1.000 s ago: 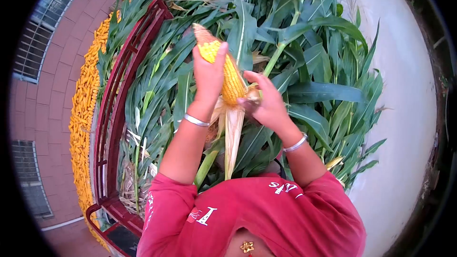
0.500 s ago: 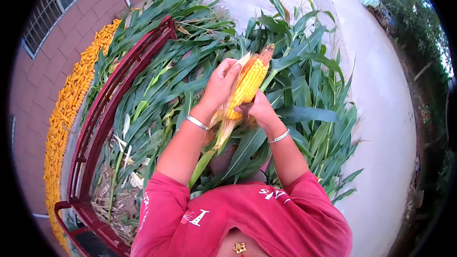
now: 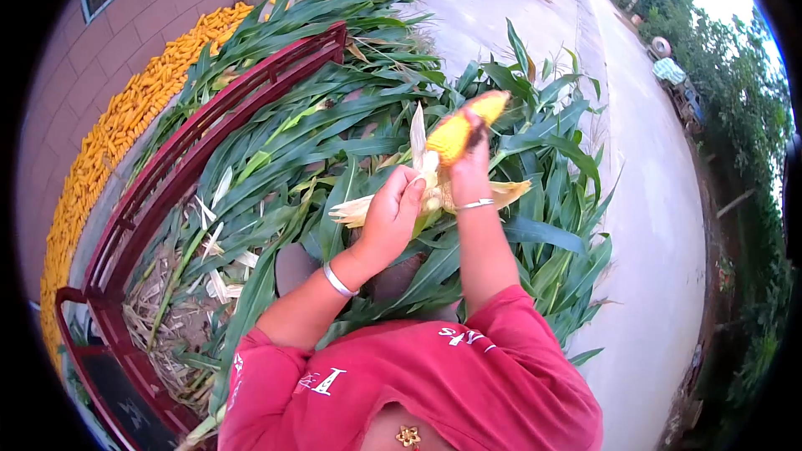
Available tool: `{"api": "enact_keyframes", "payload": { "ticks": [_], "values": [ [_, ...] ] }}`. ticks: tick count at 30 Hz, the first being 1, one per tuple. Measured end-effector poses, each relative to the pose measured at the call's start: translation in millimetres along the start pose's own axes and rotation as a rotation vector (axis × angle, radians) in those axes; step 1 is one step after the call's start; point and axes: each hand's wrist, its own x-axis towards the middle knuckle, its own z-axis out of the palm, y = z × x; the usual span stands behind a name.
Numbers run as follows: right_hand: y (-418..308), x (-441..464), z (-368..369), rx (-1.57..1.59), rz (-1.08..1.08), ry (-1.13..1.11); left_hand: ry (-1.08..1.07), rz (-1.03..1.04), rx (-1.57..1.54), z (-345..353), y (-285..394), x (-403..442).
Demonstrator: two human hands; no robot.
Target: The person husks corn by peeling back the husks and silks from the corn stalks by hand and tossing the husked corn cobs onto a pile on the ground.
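A yellow ear of corn point(image 3: 452, 139) points up and to the right, with its kernels bare and its tip blurred. My right hand point(image 3: 473, 160) is wrapped round the ear from the right; a dark patch shows by the fingers. Just below, my left hand point(image 3: 393, 207) is closed on the pale corn husk point(image 3: 430, 169) at the ear's base. Strips of husk are peeled back and spread out to the left, upward and to the right. The base of the ear is partly hidden by my hands and the husk.
Green corn stalks point(image 3: 334, 113) with long leaves lie in a heap around me. A dark red metal rail point(image 3: 180, 146) runs along the left. Beyond it, husked corn ears point(image 3: 125, 117) are piled by a brick wall point(image 3: 100, 54). A paved road point(image 3: 643, 225) passes on the right.
The husk has been pulled down from the ear and now spreads round its base. My left hand has moved lower, and my right hand has shifted up along the ear. The view has turned slightly.
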Motion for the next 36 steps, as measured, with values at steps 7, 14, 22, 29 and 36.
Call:
{"api": "enact_keyframes", "payload": {
  "ticks": [7, 14, 22, 29, 36],
  "values": [
    [-39.8, 89.7, -20.4, 0.094, -0.161, 0.121, 0.064, -0.202, 0.507, -79.8, 8.3, -71.3],
    [20.5, -19.5, 65.8, 0.051, 0.184, -0.398, 0.192, 0.16, 1.012, -118.9, 37.5, -4.9],
    [81.8, -54.4, 13.3, -0.329, 0.118, -0.628, 0.066, 0.103, 0.529, -87.4, -15.6, -1.8],
    [-13.9, -31.5, -109.9, -1.287, -0.09, -0.304, -0.699, 0.167, 1.234, -145.1, 45.1, -55.5],
    [-35.3, -53.2, -98.1, -1.163, 0.093, -0.195, 0.369, -0.244, 0.793, -366.4, 136.5, -1.8]
  ]
}}
